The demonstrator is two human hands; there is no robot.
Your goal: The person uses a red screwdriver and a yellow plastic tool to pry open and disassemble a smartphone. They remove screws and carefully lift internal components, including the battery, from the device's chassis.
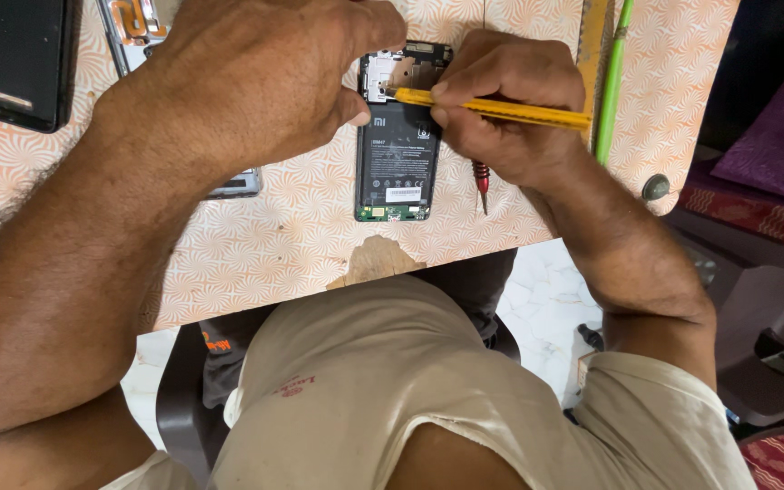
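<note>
An opened smartphone (398, 154) lies back-up on the patterned table (274, 236), its black battery and circuit board showing. My right hand (510, 104) grips a yellow-handled tool (510, 111), its tip resting on the upper board of the phone. My left hand (256, 77) presses down beside the phone, thumb and a fingertip touching its upper left edge. A red-handled screwdriver (481, 181) lies under my right hand, partly hidden.
A black device (11, 59) sits at the table's far left. Another phone frame (133, 27) lies partly under my left hand. A green stick (612, 77) and a yellow strip (592, 45) lie at the right. A chip (376, 261) marks the table's front edge.
</note>
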